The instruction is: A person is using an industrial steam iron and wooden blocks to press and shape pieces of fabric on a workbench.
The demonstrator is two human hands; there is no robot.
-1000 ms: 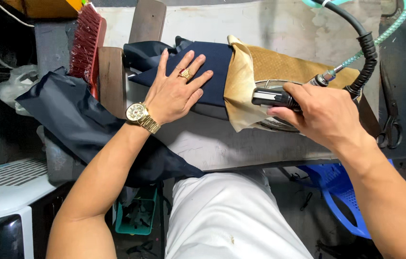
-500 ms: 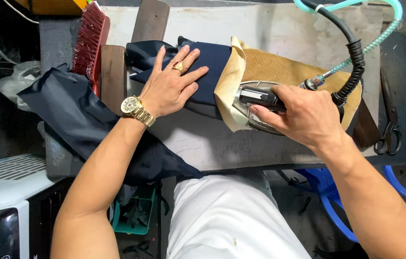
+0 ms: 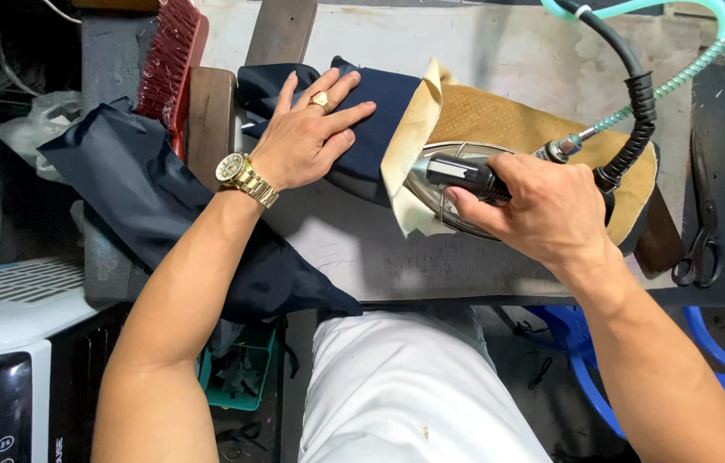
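My left hand (image 3: 306, 133), with a gold ring and a gold watch, lies flat with spread fingers on a dark navy garment (image 3: 379, 111) on the grey pressing table (image 3: 499, 60). My right hand (image 3: 542, 206) grips the black handle of a steam iron (image 3: 444, 184). The iron rests on a tan pressing cloth (image 3: 508, 124) whose pale edge folds over the navy fabric. A black hose and a green tube (image 3: 637, 94) run from the iron up to the far right. More navy cloth (image 3: 139, 189) hangs off the table's left side.
A red-bristled brush (image 3: 169, 60) and a wooden block (image 3: 208, 120) lie at the far left of the table. Black scissors (image 3: 701, 223) lie at the right edge. A white and black appliance (image 3: 11, 343) stands at lower left, a blue stool (image 3: 602, 360) below the table.
My right hand has slid the iron leftward along the tan cloth toward the navy fabric. My left hand stays flat on the garment.
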